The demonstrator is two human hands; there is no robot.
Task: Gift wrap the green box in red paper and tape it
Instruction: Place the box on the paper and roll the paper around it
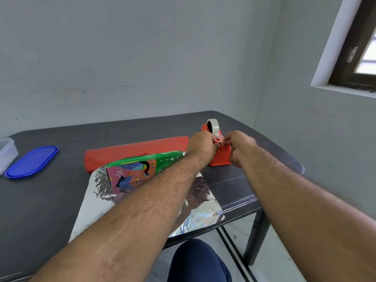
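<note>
Forearms cross above the green box (142, 167), which lies on silver-backed red paper (138, 148) (blue lid (31, 161) far left), while left hand (202, 145) and right hand (240, 148) pinch tape at the red tape dispenser (220, 154) on the dark table (40, 200).

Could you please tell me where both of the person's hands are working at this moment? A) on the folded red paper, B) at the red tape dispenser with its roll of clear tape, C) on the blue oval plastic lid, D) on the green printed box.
B: the left hand and right hand meet at the front of the red tape dispenser, just below its roll of clear tape.
</note>
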